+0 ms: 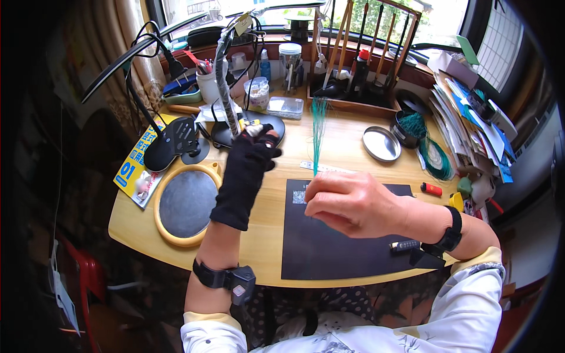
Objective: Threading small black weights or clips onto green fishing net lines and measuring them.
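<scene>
My right hand (pixel 356 206) is above the black mat (pixel 341 256), thumb and fingertips pinched on a bundle of green threads (pixel 318 132). The strands stand up from the pinch and fan out at the far end. My left hand (pixel 250 167), in a black fingerless glove, reaches to the foot of the desk lamp (pixel 221 76), over its dark round base (pixel 276 128). Its fingers are curled by something white and yellow there; what they hold, if anything, is hidden.
A round grey plate in a yellow frame (pixel 187 203) lies left of my left forearm. At the right are a metal lid (pixel 381 145), a coil of green thread (pixel 436 159), a red lighter-like cylinder (pixel 431 189) and stacked papers (pixel 465 126). A wooden tool rack (pixel 353 105) stands behind.
</scene>
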